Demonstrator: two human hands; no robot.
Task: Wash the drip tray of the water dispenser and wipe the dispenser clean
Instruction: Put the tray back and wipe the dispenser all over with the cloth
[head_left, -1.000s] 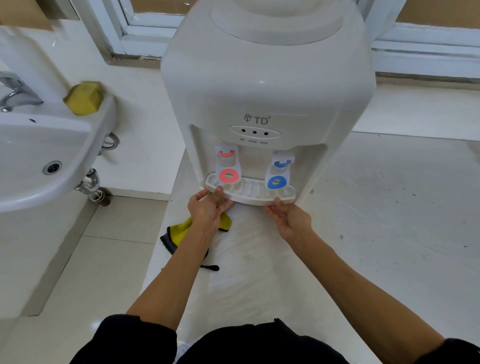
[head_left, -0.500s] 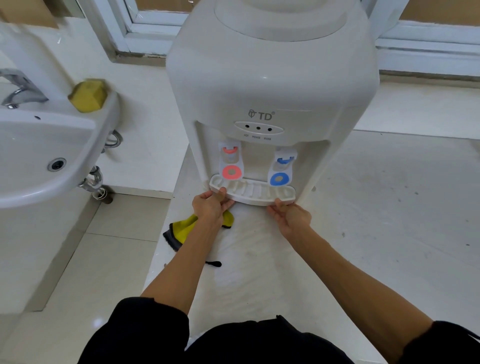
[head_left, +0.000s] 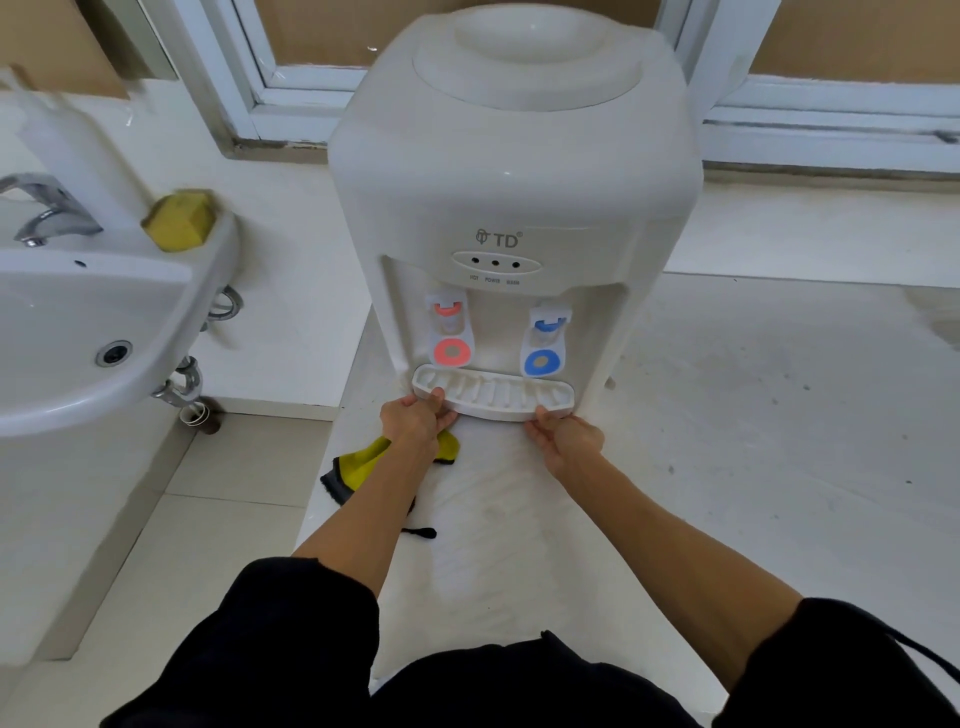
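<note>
While seated in dispenser (head_left: 511, 171), drip tray (head_left: 493, 397) gripped by left hand (head_left: 413, 422), right hand (head_left: 566, 439).

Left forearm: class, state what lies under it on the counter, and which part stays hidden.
A yellow cloth with a dark edge lies under the left forearm, beside the left hand gripping the drip tray. The cloth's middle is covered by the arm.

White counter (head_left: 753, 441) carried the water dispenser (head_left: 511, 208); a yellow-black cloth (head_left: 358, 467) lay just before the dispenser's left corner.
</note>
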